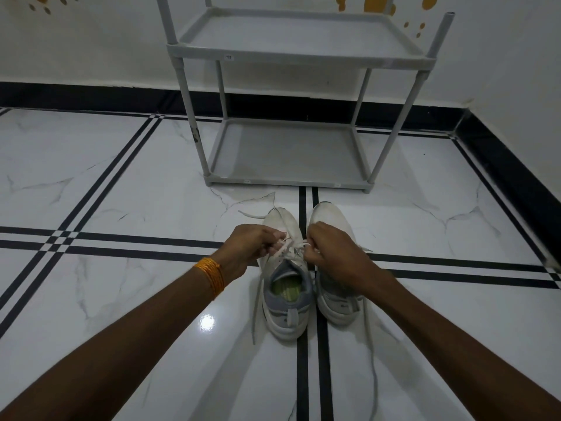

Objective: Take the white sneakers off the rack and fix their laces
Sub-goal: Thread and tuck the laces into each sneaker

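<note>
Two white sneakers stand side by side on the floor, toes pointing away from me. The left sneaker has a grey collar and a green insole. My left hand pinches its white lace over the tongue. My right hand grips the other end of that lace and covers much of the right sneaker. A loose lace end trails along the left sneaker's outer side, and another runs down the floor near my right forearm.
A grey two-shelf rack stands against the white wall just beyond the sneakers, with nothing on either shelf. The floor is glossy white marble tile with black stripes. A black skirting runs along the wall, turning a corner at the right.
</note>
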Demonstrator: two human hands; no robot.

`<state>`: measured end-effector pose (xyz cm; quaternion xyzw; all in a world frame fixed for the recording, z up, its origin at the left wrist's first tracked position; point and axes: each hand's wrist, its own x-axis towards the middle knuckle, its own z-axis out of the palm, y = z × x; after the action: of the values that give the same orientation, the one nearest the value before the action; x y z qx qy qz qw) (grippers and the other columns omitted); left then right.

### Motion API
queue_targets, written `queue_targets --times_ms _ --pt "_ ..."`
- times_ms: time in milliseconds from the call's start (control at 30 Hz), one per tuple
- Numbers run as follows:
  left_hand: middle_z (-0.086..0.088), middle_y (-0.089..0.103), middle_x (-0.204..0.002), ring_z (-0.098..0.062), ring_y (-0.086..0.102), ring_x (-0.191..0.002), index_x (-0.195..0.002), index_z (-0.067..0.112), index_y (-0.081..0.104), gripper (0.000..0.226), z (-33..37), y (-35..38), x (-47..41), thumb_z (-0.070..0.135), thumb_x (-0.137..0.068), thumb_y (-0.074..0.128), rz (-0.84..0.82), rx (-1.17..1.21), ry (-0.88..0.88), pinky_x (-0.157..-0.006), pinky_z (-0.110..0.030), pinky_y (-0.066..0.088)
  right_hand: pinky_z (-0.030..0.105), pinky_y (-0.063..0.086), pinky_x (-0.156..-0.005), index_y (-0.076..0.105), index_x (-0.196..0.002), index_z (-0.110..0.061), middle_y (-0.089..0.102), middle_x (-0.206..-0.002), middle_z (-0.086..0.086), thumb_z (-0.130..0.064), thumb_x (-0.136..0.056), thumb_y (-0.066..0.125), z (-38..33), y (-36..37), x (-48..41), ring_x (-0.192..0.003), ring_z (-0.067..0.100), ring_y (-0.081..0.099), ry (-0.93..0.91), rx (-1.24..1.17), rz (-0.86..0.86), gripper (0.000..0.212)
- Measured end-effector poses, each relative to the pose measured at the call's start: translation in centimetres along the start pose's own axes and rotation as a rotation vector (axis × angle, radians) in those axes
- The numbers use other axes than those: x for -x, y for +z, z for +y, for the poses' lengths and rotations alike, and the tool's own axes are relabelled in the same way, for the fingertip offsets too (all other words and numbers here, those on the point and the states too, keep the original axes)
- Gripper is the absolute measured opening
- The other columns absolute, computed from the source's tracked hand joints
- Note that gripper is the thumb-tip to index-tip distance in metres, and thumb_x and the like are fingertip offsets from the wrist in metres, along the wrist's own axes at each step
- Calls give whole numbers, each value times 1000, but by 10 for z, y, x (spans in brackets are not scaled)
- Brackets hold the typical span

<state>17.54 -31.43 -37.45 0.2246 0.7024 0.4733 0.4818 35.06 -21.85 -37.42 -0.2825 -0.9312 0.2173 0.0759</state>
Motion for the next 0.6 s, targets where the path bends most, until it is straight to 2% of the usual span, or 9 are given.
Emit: queue_targets --times_ms 100,200,267,400,533,600 --pt "-9 71 -76 -15 65 -63 -92 4 74 11 -21 -26 -3 3 -83 68 104 -169 157 -50 -13 49 33 31 -56 47 -74 -11 50 -73 5 -21 -86 54 17 -4 6 -65 22 46 119 108 -39 17" --pt "-3 74 -71 -5 64 -56 -90 12 76 10 -36 -29 0 16 -81 74 119 -709 416 -57 -11 48 31 29 -59 45 -73 -13 48 -73 4 -24 -87 53 22 0 11 -66 22 44 135 181 -56 20" --pt "-2 76 -77 -7 61 -62 -92 16 77 11 -39 -23 0 22 -82 73 167 -934 531 -64 -17 45 30 30 -59 45 -71 -15 48 -72 4 -26 -85 53 17 4 11 -65 22 44 173 175 -9 20" --pt "-4 76 -90 -18 67 -79 -97 15 76 15 -29 -16 -3 16 -86 66 192 -1073 542 -70 -19 42 29 32 -60 44 -70 -16 48 -73 3 -28 -82 54 12 10 7 -66 22 44 250 200 48 19" --pt "-5 76 -86 -16 64 -72 -92 12 75 12 -29 -16 -6 13 -84 67 226 -1043 494 -70 -21 49 29 33 -60 46 -74 -16 52 -76 5 -25 -81 56 9 10 6 -66 23 45 271 183 71 15" --pt "-7 74 -84 -13 61 -67 -89 8 72 8 -33 -16 -9 11 -84 67 238 -904 458 -62 -19 50 30 35 -62 53 -80 -15 59 -82 9 -20 -80 55 7 13 5 -71 26 51 242 193 80 5"
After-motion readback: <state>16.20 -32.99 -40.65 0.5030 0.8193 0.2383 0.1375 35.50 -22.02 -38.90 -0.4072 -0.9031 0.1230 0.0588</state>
